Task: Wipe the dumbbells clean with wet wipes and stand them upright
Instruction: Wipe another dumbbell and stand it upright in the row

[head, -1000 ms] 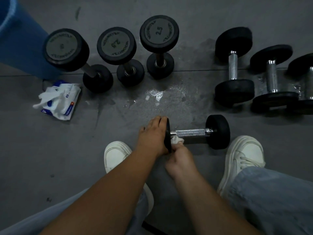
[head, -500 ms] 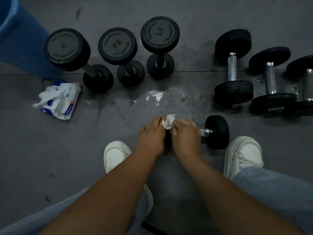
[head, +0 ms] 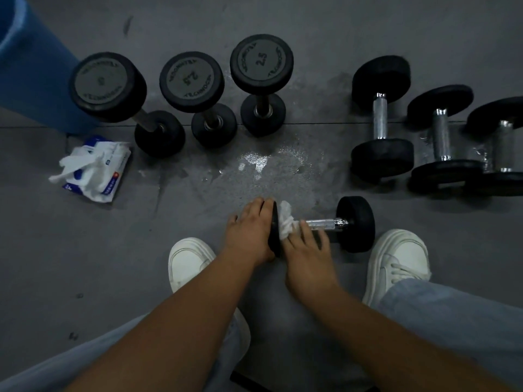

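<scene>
At the far left a blue roll (head: 28, 66) runs out of view, so I can't say what it is. Just below it a pack of wet wipes (head: 93, 168) lies on the floor (head: 85, 264) with white sheets spilling from it. Its print is too small to read.

Next, three upright dumbbells (head: 192, 80) stand in a row. Two are marked 2.5, but the number on the leftmost (head: 107, 86) is too faint to read. A wet patch (head: 263, 162) shines in front of them.

Between the white shoes (head: 189, 261), the small dumbbell (head: 355, 223) lies on its side. The left hand (head: 249, 230) grips its left head, fingers curled over the outer face and hiding most of it. The right hand (head: 305, 250) pinches a bunched wet wipe (head: 285, 222) against the inner face of that head, where the handle starts.

Half a second ago that hand covered the handle, with the wipe up on the rim. Now it has dropped back toward the person and the chrome handle is bare.

At the right, three lying dumbbells (head: 380, 120) rest on their sides, the last (head: 506, 145) cut off by the edge.
</scene>
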Tool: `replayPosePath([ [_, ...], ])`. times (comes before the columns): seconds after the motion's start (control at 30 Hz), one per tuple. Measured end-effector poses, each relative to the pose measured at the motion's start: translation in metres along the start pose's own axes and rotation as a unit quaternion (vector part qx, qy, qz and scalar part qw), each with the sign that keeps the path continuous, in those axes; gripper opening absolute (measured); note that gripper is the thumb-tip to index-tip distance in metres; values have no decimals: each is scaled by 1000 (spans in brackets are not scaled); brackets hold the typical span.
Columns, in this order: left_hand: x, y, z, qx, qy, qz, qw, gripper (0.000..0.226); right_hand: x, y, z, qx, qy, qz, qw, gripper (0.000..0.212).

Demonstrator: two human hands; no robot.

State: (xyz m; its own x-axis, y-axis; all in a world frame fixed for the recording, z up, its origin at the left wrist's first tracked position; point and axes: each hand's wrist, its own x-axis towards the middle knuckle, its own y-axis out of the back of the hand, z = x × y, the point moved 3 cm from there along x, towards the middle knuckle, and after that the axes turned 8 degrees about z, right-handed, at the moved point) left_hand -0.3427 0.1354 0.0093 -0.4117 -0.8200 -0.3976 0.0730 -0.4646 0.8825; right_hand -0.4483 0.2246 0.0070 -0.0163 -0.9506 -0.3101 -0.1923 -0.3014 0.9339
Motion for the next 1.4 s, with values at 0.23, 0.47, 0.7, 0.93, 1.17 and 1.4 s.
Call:
replayPosePath([
  [0.23,-3,-1,1,-12,1,0,1000,108,28,5,-2,-5,-37,-26,999,60],
  [0.47,1,4,1,-6,1,-14,1000,110,47,7,6,3,-10,-25,1000,53],
  [0.7,8,6,0,11,3,-30,999,116,-13,-10,-6,353,-282,78,889,19],
  [0.93,3,4,1,-17,2,-16,1000,109,33,-29,-36,770,-547,-14,328,29],
  [1.17,2,2,0,-10,6,-9,1000,113,28,-30,-34,800,-531,-38,276,29],
  [1.4,3,2,1,-9,7,-12,1000,120,31,-37,-32,814,-520,-16,260,51],
])
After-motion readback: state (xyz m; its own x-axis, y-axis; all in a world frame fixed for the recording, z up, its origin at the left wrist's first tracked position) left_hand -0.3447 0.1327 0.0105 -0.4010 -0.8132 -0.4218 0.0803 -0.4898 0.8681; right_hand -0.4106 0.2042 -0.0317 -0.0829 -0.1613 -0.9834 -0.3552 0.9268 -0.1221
